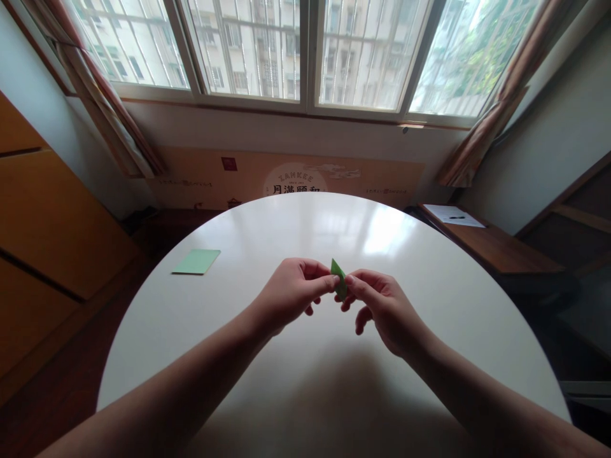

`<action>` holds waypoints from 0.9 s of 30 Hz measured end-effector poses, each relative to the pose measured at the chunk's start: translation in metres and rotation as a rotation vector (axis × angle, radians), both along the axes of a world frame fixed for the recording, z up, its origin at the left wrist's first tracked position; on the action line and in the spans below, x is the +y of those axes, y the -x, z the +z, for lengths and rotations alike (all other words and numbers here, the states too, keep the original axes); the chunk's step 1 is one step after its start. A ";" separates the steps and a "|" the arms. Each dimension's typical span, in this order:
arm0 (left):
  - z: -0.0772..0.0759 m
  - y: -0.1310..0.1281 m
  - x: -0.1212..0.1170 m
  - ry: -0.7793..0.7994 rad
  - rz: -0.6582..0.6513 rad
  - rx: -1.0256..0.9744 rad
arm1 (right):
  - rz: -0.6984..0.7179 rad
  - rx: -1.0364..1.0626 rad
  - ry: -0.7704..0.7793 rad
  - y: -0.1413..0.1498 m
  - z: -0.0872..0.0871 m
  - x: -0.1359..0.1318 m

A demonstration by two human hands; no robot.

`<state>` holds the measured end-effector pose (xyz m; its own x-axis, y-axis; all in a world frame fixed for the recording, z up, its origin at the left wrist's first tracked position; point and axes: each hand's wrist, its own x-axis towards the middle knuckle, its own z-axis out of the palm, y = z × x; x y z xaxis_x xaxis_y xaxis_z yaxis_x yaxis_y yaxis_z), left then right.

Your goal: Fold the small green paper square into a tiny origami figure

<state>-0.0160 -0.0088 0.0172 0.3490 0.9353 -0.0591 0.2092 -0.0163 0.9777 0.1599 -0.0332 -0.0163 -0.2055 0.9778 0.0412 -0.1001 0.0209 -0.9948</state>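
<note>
Above the middle of the white round table (305,229), a small piece of folded green paper (338,270) is held up between both hands. My left hand (298,286) pinches it from the left, thumb in front. From the right, my right hand (379,299) pinches its edge between thumb and index finger, the other fingers curled loosely below. The paper narrows to a point at the top; its lower part is partly covered by the fingertips. A stack of light green square paper (196,261) lies flat on the table to the left, apart from my hands.
A wooden side table (501,245) at the right bears a white sheet (453,215) with a dark pen-like item on it. Barred windows and tied curtains (105,95) are behind, over a printed cardboard panel (191,175). An orange-brown cabinet (57,216) stands left.
</note>
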 end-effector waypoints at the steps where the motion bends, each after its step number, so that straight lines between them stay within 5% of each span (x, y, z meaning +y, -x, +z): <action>1: 0.000 0.000 0.000 0.000 -0.011 0.000 | 0.001 0.002 0.003 0.000 0.000 0.000; 19: 0.006 0.006 0.004 0.081 -0.047 -0.062 | -0.013 -0.060 -0.036 -0.001 -0.003 0.000; 27: 0.004 0.005 0.002 -0.033 -0.075 0.017 | -0.022 -0.087 -0.079 0.001 0.000 -0.002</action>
<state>-0.0208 -0.0070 0.0216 0.4171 0.9082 -0.0353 0.2229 -0.0646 0.9727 0.1590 -0.0352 -0.0163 -0.1898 0.9766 0.1012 -0.0121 0.1008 -0.9948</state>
